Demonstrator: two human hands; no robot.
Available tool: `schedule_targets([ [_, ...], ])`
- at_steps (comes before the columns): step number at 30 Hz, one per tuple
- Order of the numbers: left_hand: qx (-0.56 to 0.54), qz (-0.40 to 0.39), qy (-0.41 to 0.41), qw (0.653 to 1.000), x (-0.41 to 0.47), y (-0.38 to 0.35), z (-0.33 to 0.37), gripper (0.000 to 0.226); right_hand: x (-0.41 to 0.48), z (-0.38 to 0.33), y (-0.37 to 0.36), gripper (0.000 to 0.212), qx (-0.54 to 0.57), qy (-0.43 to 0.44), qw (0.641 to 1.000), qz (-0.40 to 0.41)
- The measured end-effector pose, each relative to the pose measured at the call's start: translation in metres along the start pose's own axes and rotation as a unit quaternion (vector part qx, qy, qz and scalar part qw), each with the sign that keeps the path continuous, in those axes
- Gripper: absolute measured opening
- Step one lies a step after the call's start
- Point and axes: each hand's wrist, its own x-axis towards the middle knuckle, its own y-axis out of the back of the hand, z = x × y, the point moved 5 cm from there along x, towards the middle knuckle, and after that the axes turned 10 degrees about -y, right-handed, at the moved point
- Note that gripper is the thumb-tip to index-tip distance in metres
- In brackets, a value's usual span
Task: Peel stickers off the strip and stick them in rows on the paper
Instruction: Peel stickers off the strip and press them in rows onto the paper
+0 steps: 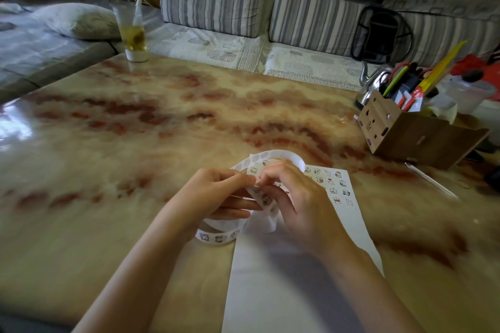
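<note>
A white sheet of paper (297,273) lies on the marble-patterned table, with several small cartoon stickers (334,186) stuck in rows at its far end. A long white sticker strip (219,235) curls in loops around and under my hands. My left hand (216,194) holds the strip, thumb and forefinger pinching it near the middle. My right hand (292,194) meets it there, fingertips pinching at the strip's edge. Whether a sticker has lifted is hidden by the fingers.
A cardboard organiser (411,130) full of pens and scissors stands at the right. A plastic cup (134,32) with a straw stands at the table's far left edge. A striped sofa (216,0) runs behind the table. A thin stick (433,184) lies right of the paper.
</note>
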Motion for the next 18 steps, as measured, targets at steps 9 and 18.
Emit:
schedule_targets([
  [9, -0.006, 0.05, -0.041, 0.998, 0.0014, -0.0019, 0.0004, 0.029, 0.0, 0.0051, -0.0053, 0.016, 0.214, -0.211, 0.954, -0.009],
  [18, -0.061, 0.038, -0.047, 0.996, 0.0007, -0.0031, -0.0026, 0.025, -0.0012, 0.0056, -0.0057, 0.01, 0.21, -0.217, 0.951, 0.058],
])
